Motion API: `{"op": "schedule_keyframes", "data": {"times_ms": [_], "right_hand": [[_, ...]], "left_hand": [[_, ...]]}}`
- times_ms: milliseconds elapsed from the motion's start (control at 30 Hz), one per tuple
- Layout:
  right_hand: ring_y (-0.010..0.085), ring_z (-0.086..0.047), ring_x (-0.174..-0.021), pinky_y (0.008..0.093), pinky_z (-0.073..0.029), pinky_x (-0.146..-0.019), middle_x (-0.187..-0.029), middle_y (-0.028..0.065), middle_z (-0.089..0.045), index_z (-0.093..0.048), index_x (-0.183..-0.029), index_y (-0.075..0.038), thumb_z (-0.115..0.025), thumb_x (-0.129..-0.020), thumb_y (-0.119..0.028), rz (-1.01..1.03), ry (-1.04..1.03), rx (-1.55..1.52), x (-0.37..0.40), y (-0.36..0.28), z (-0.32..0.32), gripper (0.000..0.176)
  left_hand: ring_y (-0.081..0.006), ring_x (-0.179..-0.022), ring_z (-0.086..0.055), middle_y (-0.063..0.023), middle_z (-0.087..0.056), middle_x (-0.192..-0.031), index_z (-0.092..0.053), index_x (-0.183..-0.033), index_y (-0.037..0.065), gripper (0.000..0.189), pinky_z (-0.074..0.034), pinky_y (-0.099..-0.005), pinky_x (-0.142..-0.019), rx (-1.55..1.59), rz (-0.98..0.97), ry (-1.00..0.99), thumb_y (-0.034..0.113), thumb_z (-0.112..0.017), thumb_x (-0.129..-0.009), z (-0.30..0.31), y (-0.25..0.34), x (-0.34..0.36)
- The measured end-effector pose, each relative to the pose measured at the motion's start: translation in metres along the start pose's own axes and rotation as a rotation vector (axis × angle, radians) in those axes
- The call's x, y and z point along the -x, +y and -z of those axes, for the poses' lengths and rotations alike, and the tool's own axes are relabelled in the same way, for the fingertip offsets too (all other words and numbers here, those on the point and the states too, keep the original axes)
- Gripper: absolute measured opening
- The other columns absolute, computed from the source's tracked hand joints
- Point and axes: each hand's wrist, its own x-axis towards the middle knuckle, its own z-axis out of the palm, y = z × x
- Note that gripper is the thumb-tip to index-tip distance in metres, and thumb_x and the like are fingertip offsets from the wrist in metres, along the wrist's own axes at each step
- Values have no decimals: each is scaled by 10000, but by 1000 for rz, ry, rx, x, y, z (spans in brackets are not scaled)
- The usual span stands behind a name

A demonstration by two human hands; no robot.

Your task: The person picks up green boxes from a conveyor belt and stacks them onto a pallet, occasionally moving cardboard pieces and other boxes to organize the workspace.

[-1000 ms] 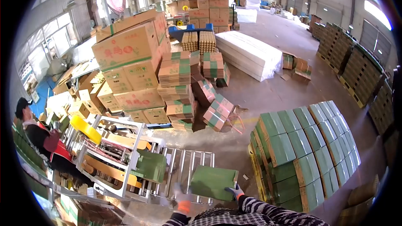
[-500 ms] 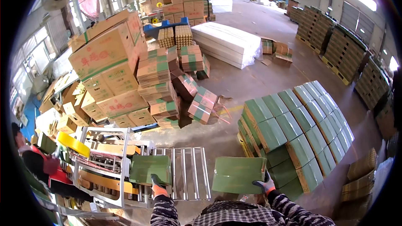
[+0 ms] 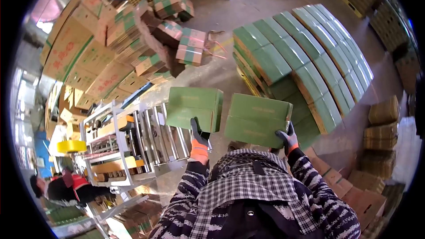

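Two closed green cartons are side by side in front of me, a narrow gap between them. The left green carton is past the right end of the roller conveyor. My left hand, in a dark glove with an orange cuff, grips its near lower side, thumb up on the top face. At the right, another green carton overlaps the stack behind it in this view. My right hand, gloved alike, is closed on its right end. The undersides of both cartons and the fingers beneath are hidden.
Stacked green cartons stand on a pallet ahead to the right. Folded cardboard bundles and big brown boxes pile up at left. Another person is by the taping machine. Brown cartons lie at right.
The left carton has come off the conveyor rollers, moving right with my left hand toward the right carton. My right hand keeps hold of its carton. My view has tilted down and turned.
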Motion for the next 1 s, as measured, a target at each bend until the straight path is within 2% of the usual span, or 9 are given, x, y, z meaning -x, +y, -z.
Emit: {"op": "schedule_keyframes", "data": {"times_ms": [167,367,500,600,667,800,867,900,1000], "right_hand": [[223,-584,-992,334,-520,-801,-1195,124,-555,-321,-1387,-64,-695,-716,73,-26,116,-63,11,19,81,781],[210,-564,-1003,321,-494,-825,-1182,107,-547,-274,-1417,-116,-651,-768,16,-70,332,-190,49,41,167,762],[230,-561,-1019,342,-482,-859,-1162,116,-547,-310,-1362,-62,-699,-755,-70,-119,396,-209,66,46,224,720],[228,-549,-1033,371,-489,-840,-1165,101,-542,-328,-1350,-108,-693,-777,-135,-184,372,-123,59,56,272,680],[215,-537,-1037,385,-497,-809,-1180,67,-532,-337,-1338,-157,-688,-789,-184,-409,428,-160,49,50,291,652],[221,-532,-1061,407,-495,-772,-1213,35,-516,-325,-1350,-222,-689,-794,-198,-420,418,-170,8,50,317,665],[220,-534,-1058,412,-495,-764,-1203,33,-523,-332,-1343,-223,-693,-791,-203,-379,432,-130,-21,62,330,660],[220,-535,-1054,417,-495,-755,-1193,30,-530,-339,-1337,-224,-697,-787,-209,-329,451,-94,-36,70,335,656],[223,-552,-1021,404,-498,-736,-1171,34,-543,-350,-1325,-218,-714,-773,-165,-391,478,-24,-75,99,355,663]], "left_hand": [[-235,-1136,-526,-62,-520,-1275,-488,-1282,137,525,-459,-396,-946,-230,151,-134,426,-596,-858,-51,-67,10],[-195,-912,-613,-25,-600,-1098,-541,-1201,162,465,-541,-321,-714,-435,346,-92,323,-706,-797,-74,-174,-1],[-177,-895,-607,-39,-601,-1076,-540,-1194,117,502,-533,-320,-721,-550,301,-165,313,-731,-773,-97,-259,-12],[-173,-886,-603,-45,-600,-1056,-526,-1196,81,587,-526,-311,-715,-658,316,-217,311,-778,-719,-108,-319,-34],[-175,-883,-603,-44,-600,-1048,-512,-1209,78,633,-525,-306,-706,-670,327,-232,307,-799,-693,-129,-347,-39],[-162,-857,-607,-37,-586,-1082,-444,-1275,161,708,-527,-302,-665,-738,392,-230,259,-813,-678,-155,-384,-67],[-151,-890,-597,-26,-583,-1087,-456,-1263,163,698,-525,-311,-661,-652,433,-284,320,-807,-681,-159,-401,-85],[-170,-945,-581,-51,-579,-1131,-417,-1312,151,740,-513,-324,-688,-848,493,-237,449,-745,-720,-155,-403,-96],[-238,-1040,-532,-60,-536,-1195,-451,-1284,189,637,-458,-403,-806,-1101,415,-227,566,-587,-789,-136,-428,-107]]}}
